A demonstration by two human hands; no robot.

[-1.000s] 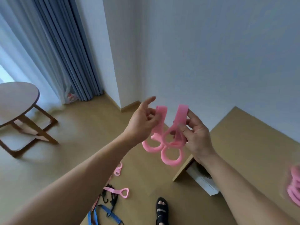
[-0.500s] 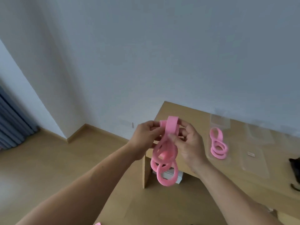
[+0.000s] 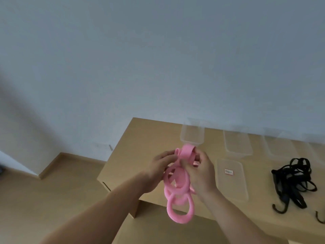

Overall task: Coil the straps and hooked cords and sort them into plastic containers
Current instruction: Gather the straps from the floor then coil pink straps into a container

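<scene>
Pink strap (image 3: 178, 184) hangs in loops, left grip (image 3: 158, 170) and right grip (image 3: 200, 175) pinching its folded top so the coil holds, clear container (image 3: 192, 138) at one o'clock

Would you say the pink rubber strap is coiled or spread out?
Coiled: the pink rubber strap hangs in overlapping loops between left hand and right hand.

Pale wall (image 3: 158, 59), wood floor (image 3: 44, 199), seemingly wooden table (image 3: 146, 138)
</scene>
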